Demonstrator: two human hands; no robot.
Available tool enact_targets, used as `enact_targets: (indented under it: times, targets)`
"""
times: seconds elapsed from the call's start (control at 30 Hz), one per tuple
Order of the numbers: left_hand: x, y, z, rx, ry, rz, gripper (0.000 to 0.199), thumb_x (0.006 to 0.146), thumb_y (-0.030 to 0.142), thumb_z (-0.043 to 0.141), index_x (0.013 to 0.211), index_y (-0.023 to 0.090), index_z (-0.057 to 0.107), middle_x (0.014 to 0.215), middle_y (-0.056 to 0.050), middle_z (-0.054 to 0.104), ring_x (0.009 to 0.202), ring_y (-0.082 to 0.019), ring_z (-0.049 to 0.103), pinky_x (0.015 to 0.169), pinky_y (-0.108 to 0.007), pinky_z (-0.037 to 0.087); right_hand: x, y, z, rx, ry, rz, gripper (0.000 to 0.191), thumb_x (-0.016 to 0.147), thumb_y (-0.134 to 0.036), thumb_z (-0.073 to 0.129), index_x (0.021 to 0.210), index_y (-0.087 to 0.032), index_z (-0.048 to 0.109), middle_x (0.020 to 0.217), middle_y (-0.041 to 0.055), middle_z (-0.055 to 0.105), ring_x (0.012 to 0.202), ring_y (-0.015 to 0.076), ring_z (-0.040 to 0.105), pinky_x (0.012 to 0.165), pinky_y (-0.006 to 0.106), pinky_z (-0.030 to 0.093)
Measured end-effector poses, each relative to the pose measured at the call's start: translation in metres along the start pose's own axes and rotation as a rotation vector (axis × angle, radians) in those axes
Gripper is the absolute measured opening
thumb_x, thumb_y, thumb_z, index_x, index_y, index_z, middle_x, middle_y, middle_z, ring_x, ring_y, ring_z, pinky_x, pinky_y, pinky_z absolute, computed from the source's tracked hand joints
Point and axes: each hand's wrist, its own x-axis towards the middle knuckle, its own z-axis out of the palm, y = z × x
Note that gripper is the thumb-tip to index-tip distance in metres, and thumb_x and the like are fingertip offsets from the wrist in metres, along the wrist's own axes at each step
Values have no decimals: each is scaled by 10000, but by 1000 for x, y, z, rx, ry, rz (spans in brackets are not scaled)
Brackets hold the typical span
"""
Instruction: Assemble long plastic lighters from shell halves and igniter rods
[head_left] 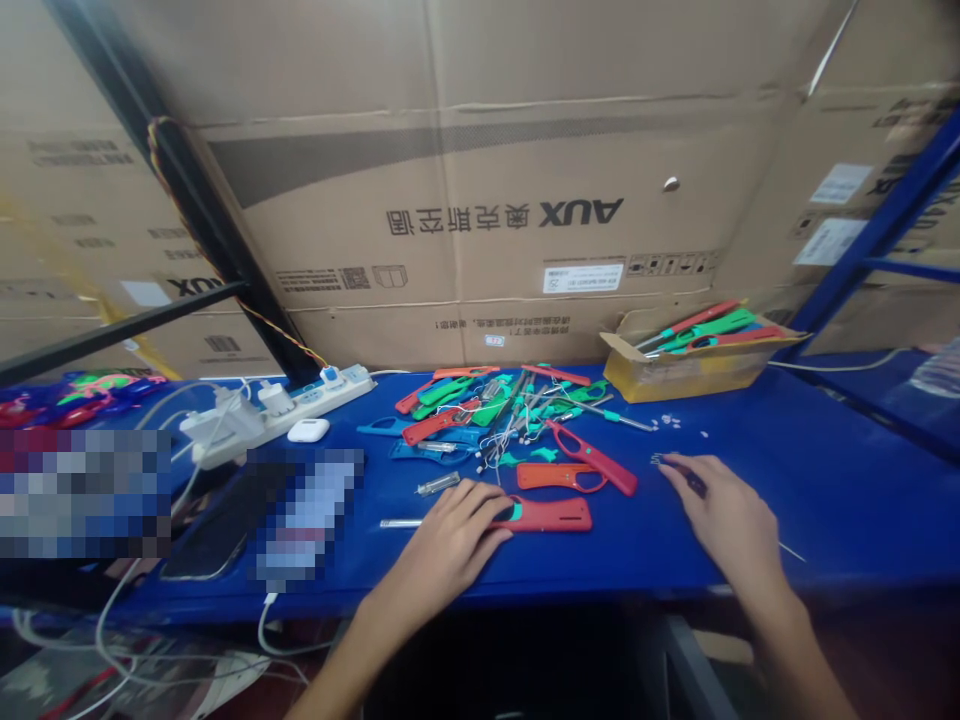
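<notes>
My left hand (459, 535) lies over a red long-nosed gas lighter (555, 515) on the blue tabletop, its fingers closed round the trigger end. The metal nozzle (399, 523) sticks out to the left of that hand. On the right, my right hand (731, 515) is low over the table with thumb and forefinger close together at a few tiny metal pieces (657, 459), too small to name. Under its palm is a dark handle (695, 484); a thin metal shaft (793, 552) comes out behind in the same line, like a screwdriver.
A heap of lighter shells, nozzles and wired parts (517, 405) spreads behind my hands. An orange lighter shell (559, 476) lies nearer. At the back right stands a carton (682, 375) of lighters. Phones (311, 515), a power strip (300, 405) and cables crowd the left.
</notes>
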Motion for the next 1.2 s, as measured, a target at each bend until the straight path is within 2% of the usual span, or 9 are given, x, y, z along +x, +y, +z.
enact_targets:
  times: [0.17,0.57,0.83,1.2]
  targets:
    - [0,-1,-1,-36,-12,-13,223,1067,284,544,1268,214,610,1286,-79,653,1155,-251,607,1104,-501,450,-1,5,8,-21,-105,11,405,1037,-488,436,1037,-279,783,1054,37,764,772,255,724,550,339,479]
    - [0,-2,-1,-39,-26,-16,239,1064,296,556,1282,215,610,1293,-74,649,1173,-249,609,1121,-510,439,1,5,10,-4,-135,56,343,1013,-443,482,966,-276,778,1045,34,764,786,245,715,572,330,450]
    - [-1,-4,0,-40,-7,-6,255,1068,317,551,1298,221,603,1296,-71,652,1188,-249,609,1133,-492,434,1,2,9,-45,-211,146,267,987,-392,517,983,-275,758,1089,21,756,800,237,706,596,324,423]
    - [-1,-3,0,-57,-21,-12,246,1078,308,531,1303,227,589,1302,-69,644,1186,-247,596,1119,-501,439,1,1,8,-10,-175,154,295,956,-411,509,950,-258,761,1054,36,757,814,249,702,601,320,414]
